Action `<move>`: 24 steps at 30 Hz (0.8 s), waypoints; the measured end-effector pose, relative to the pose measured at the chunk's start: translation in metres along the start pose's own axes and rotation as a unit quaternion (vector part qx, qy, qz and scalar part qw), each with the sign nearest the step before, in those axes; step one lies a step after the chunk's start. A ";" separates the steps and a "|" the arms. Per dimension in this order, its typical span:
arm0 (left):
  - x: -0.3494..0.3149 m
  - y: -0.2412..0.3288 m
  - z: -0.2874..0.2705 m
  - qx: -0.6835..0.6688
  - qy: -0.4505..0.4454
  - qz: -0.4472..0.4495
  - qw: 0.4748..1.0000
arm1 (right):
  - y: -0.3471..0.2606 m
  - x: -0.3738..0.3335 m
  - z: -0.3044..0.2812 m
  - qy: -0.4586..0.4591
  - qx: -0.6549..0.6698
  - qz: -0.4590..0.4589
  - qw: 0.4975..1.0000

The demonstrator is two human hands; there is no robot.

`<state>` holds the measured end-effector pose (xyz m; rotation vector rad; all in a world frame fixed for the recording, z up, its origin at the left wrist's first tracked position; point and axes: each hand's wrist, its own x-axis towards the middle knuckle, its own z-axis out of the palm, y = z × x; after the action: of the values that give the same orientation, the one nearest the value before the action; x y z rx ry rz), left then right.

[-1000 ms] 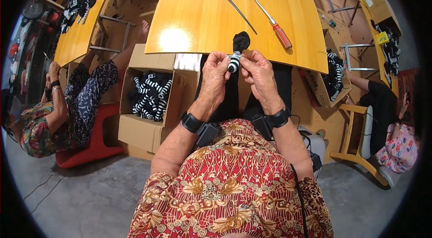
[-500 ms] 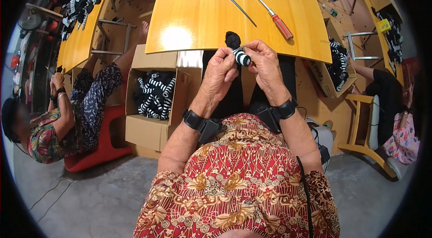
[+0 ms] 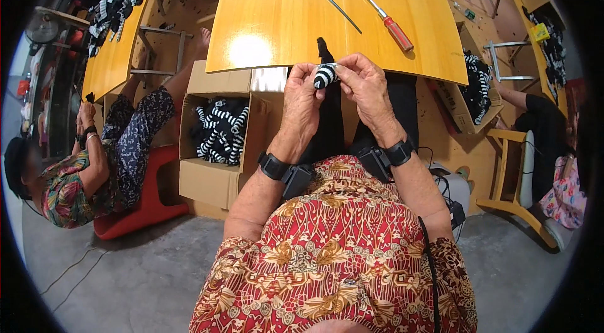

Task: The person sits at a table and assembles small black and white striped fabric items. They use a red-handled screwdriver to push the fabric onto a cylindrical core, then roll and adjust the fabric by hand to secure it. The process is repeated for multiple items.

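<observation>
At the near edge of the yellow wooden table (image 3: 277,25), a small black-and-white striped knitted piece (image 3: 325,74) is pinched between my two hands. Its rounded striped end points down toward me, while a narrow black part sticks up beyond my fingers over the table. My left hand (image 3: 302,99) grips it from the left with closed fingers. From the other side, the thumb and fingers of my right hand (image 3: 365,84) pinch its edge. My fingers partly hide the piece, and whether it is a sock or a glove I cannot make out.
On the tabletop lie a red-handled screwdriver (image 3: 397,33) and a thin dark rod (image 3: 330,3). An open cardboard box (image 3: 207,191) of striped knitted pieces stands left of my legs; another box (image 3: 462,116) is at the right. A co-worker (image 3: 94,169) sits at left, another person at right.
The striped end has swung left and downward between my fingers. The black part now looks narrower and stands higher. My two hands still grip the piece, and the whole view has shifted slightly.
</observation>
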<state>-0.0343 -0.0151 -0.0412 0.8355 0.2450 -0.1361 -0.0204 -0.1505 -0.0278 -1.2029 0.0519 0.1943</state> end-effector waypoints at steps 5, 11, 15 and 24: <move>0.005 -0.005 -0.006 -0.158 -0.100 -0.028 0.982 | -0.004 0.005 -0.003 -0.021 0.084 0.040 0.995; -0.004 0.010 0.000 -0.118 -0.173 -0.047 0.977 | -0.008 0.008 -0.007 -0.063 0.165 0.054 0.983; -0.002 0.016 0.000 -0.040 -0.134 -0.014 0.990 | -0.014 0.005 -0.009 -0.108 0.169 0.071 0.977; 0.010 0.005 0.001 -0.058 -0.074 0.044 0.995 | -0.012 0.008 0.008 -0.024 0.048 -0.018 0.998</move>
<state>-0.0235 -0.0128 -0.0400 0.7167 0.0764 -0.0994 -0.0108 -0.1465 -0.0152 -1.1020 -0.0032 0.1872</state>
